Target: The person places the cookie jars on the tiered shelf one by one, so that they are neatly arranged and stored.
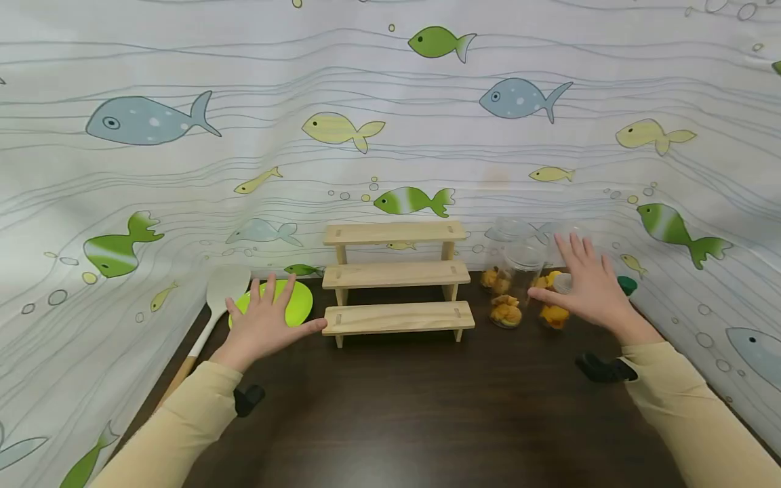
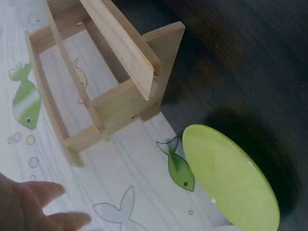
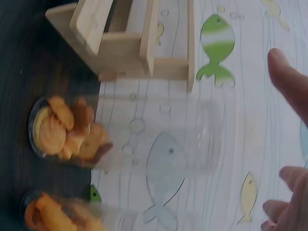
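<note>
And here come the sleeves, both pale cream-beige, long and plain! The left sleeve (image 1: pixel 177 413) shows soft creases and ends at a bare left hand (image 1: pixel 262 327); a small, rounded black piece (image 1: pixel 249 400) juts from its cuff. The right sleeve (image 1: pixel 683 407) matches, its black piece (image 1: pixel 604 368) longer and lumpier, below a bare right hand (image 1: pixel 587 283).

White walls (image 1: pixel 274 61) printed with colourful fish (image 1: pixel 146 120) line the back and side edges of the dark brown worktop (image 1: pixel 439 400), which gleams faintly toward its front.
</note>
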Demonstrator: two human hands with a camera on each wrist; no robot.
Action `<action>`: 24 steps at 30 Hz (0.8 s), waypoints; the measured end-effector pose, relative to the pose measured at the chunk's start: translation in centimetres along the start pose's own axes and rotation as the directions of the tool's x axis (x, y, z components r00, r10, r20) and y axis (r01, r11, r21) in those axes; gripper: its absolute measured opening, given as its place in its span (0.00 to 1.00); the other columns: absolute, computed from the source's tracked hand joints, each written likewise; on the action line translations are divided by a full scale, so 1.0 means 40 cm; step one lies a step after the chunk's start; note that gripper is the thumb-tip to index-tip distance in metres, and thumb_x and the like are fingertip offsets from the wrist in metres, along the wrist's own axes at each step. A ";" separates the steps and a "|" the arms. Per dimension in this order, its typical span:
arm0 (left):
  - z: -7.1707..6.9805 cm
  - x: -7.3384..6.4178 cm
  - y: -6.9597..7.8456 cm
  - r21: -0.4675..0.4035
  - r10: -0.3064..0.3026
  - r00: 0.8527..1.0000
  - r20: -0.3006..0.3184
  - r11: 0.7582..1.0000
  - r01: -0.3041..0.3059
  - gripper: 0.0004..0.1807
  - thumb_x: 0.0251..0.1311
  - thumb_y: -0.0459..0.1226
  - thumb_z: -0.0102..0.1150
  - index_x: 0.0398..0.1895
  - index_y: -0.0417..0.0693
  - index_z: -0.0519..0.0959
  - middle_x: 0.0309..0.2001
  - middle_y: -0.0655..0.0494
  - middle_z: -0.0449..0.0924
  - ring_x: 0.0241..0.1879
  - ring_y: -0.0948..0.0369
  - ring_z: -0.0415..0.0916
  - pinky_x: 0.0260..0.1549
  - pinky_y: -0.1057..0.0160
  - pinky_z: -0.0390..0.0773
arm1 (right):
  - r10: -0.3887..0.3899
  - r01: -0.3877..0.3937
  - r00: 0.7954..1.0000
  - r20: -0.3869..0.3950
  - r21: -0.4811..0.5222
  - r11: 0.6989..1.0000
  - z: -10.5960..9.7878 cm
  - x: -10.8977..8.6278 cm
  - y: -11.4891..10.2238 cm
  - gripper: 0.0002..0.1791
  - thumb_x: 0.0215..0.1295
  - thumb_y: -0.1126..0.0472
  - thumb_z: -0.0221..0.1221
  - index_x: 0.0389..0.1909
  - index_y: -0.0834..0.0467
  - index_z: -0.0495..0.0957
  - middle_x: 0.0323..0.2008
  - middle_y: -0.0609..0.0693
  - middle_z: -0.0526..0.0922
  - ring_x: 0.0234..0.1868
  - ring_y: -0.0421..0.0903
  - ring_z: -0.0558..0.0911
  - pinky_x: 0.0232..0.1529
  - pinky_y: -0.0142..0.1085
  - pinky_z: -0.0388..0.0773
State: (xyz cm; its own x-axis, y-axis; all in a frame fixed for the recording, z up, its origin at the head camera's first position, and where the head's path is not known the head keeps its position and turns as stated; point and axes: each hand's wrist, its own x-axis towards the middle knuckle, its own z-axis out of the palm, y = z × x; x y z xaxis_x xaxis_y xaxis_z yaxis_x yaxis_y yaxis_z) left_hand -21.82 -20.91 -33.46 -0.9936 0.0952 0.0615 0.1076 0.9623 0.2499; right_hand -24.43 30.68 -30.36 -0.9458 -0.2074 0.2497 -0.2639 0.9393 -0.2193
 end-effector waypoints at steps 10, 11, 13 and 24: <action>0.025 0.047 -0.033 -0.180 -0.012 0.998 0.056 0.983 0.022 0.57 0.52 0.68 0.53 0.70 0.31 0.54 0.66 0.29 0.58 0.61 0.35 0.63 0.57 0.38 0.69 | 0.079 -0.069 0.996 -0.035 0.219 0.973 -0.011 0.080 0.088 0.61 0.54 0.39 0.65 0.75 0.49 0.32 0.75 0.60 0.34 0.72 0.67 0.38 0.60 0.74 0.46; 0.029 0.051 -0.035 -0.196 -0.006 0.998 0.063 0.980 0.018 0.55 0.53 0.66 0.54 0.69 0.30 0.56 0.65 0.29 0.61 0.61 0.36 0.65 0.57 0.40 0.70 | 0.099 -0.086 0.994 -0.036 0.258 0.962 -0.012 0.086 0.100 0.60 0.55 0.40 0.65 0.75 0.47 0.32 0.75 0.60 0.34 0.72 0.68 0.39 0.58 0.74 0.47; 0.039 0.062 -0.039 -0.236 0.013 0.996 0.090 0.972 0.008 0.51 0.56 0.63 0.55 0.68 0.30 0.58 0.63 0.30 0.65 0.60 0.38 0.67 0.56 0.42 0.71 | 0.129 -0.108 0.991 -0.037 0.358 0.928 -0.015 0.097 0.125 0.57 0.57 0.43 0.64 0.75 0.44 0.32 0.75 0.57 0.33 0.71 0.69 0.40 0.60 0.73 0.48; 0.101 0.135 -0.036 -0.514 0.015 0.971 0.238 0.850 0.113 0.33 0.63 0.46 0.59 0.59 0.26 0.69 0.57 0.31 0.72 0.49 0.43 0.78 0.42 0.55 0.84 | 0.212 -0.143 0.977 -0.016 0.689 0.711 -0.024 0.146 0.246 0.42 0.70 0.51 0.53 0.75 0.48 0.37 0.74 0.50 0.34 0.74 0.49 0.35 0.74 0.46 0.36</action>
State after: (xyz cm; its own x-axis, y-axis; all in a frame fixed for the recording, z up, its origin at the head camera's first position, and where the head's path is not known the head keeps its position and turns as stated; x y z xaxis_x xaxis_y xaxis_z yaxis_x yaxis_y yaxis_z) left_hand -27.48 -20.74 -37.38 -0.9717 0.1675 -0.1665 -0.0025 0.6976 0.7164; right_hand -32.35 38.96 -30.13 -0.9771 0.0005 0.2128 -0.1829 0.5091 -0.8410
